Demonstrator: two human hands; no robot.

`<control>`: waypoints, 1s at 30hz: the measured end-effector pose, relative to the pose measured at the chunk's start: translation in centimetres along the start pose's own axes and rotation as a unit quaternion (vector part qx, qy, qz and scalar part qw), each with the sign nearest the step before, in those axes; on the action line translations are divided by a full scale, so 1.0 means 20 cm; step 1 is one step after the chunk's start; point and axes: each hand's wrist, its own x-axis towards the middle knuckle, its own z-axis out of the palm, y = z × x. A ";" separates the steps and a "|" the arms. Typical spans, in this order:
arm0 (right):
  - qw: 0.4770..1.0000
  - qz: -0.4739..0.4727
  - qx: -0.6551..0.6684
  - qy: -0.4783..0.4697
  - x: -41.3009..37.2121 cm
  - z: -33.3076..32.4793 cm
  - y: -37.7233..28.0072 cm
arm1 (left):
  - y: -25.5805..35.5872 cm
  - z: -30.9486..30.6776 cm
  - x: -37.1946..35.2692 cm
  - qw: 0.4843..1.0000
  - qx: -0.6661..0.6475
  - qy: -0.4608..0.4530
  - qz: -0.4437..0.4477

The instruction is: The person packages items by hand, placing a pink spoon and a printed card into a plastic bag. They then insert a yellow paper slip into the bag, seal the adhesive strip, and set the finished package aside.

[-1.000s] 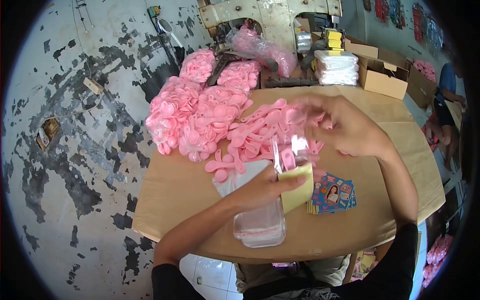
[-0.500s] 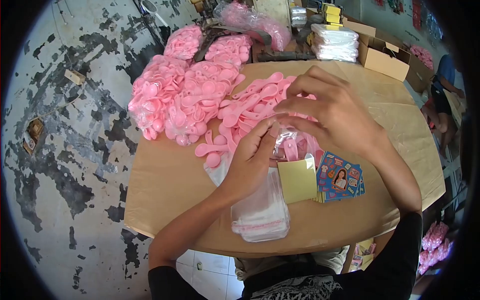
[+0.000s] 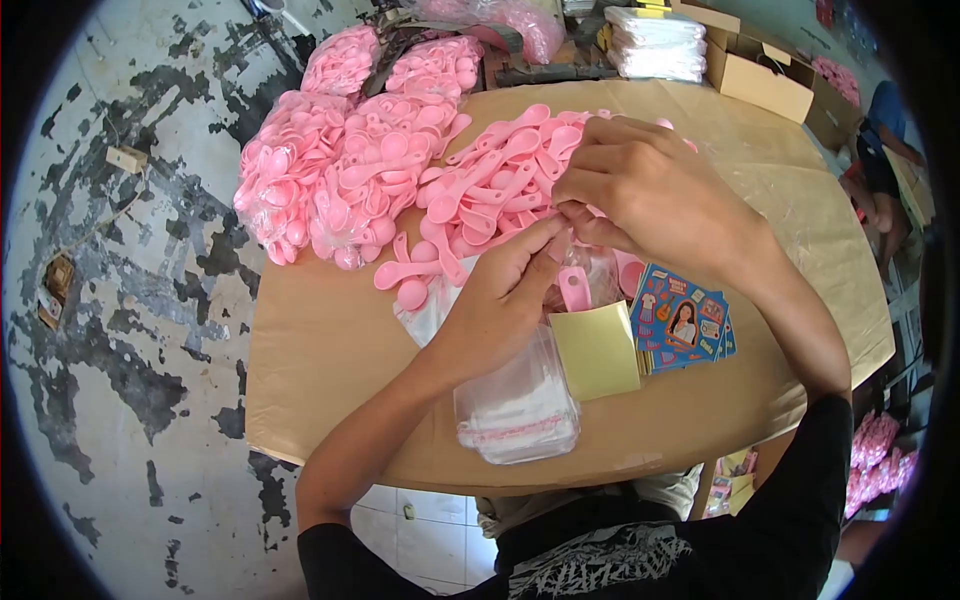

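Observation:
My left hand (image 3: 505, 300) pinches the upper edge of a small clear plastic bag (image 3: 602, 268) between thumb and fingers. The handle of a pink plastic spoon (image 3: 574, 288) shows in or behind the clear film. My right hand (image 3: 655, 195) is closed at the same edge, its fingertips almost against my left thumb; they partly hide the edge. Just below the bag lies a plain yellow card (image 3: 596, 352). Right of it are blue printed cards (image 3: 682, 322) in a fanned stack. Flat empty clear bags (image 3: 515, 415) lie under my left wrist.
A loose heap of pink spoons (image 3: 490, 190) lies beyond my hands. Filled bags of pink spoons (image 3: 290, 165) stand at the back left of the brown-covered table (image 3: 350, 420). Packs of clear bags (image 3: 655, 45) and a cardboard box (image 3: 765, 85) stand behind. Another person (image 3: 885, 150) sits at far right.
My right hand's fingers have closed from a looser, spread shape into a pinch at the bag's edge. My left hand keeps its grip. The view has tilted slightly downward.

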 end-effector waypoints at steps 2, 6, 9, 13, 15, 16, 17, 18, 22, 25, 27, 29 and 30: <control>0.999 -0.006 -0.014 0.051 -0.01 0.04 0.01 | 0.01 0.00 0.01 1.000 0.001 -0.020 -0.015; 0.974 0.077 0.076 0.197 0.01 -0.06 0.08 | 0.03 -0.03 0.02 0.996 -0.071 -0.046 -0.017; 0.908 0.099 0.352 0.204 -0.08 -0.35 0.31 | 0.03 -0.01 0.05 0.983 -0.185 -0.021 0.000; 0.813 0.165 0.555 0.062 -0.46 -0.44 0.67 | 0.01 -0.06 0.07 0.974 -0.228 -0.002 -0.020; 0.878 0.366 0.309 0.020 -0.69 -0.21 0.75 | 0.00 -0.06 0.08 0.965 -0.258 -0.010 -0.047; 0.956 0.293 -0.017 -0.005 -0.87 -0.07 0.80 | 0.01 -0.05 0.08 0.962 -0.266 -0.003 -0.065; 0.958 0.263 -0.113 0.022 -0.91 -0.06 0.83 | -0.01 -0.05 0.08 0.970 -0.235 -0.013 -0.066; 0.946 0.238 -0.212 0.054 -0.94 -0.05 0.85 | -0.03 -0.05 0.09 0.976 -0.204 -0.023 -0.070; 0.905 0.338 0.080 0.248 -0.82 -0.25 0.72 | -0.07 -0.04 0.08 0.971 -0.221 -0.034 -0.080; 0.886 0.292 0.288 0.215 -0.66 -0.15 0.41 | -0.02 -0.02 0.05 0.969 -0.230 -0.032 -0.080; 0.893 0.295 0.324 0.106 -0.51 -0.04 0.06 | 0.02 0.02 0.03 0.973 -0.218 -0.032 -0.075; 0.874 0.242 0.422 -0.003 -0.40 -0.07 -0.15 | 0.04 0.05 0.00 0.982 -0.170 -0.031 -0.075; 0.846 0.256 0.468 0.002 -0.40 -0.04 -0.18 | 0.05 0.07 -0.02 0.989 -0.129 -0.030 -0.072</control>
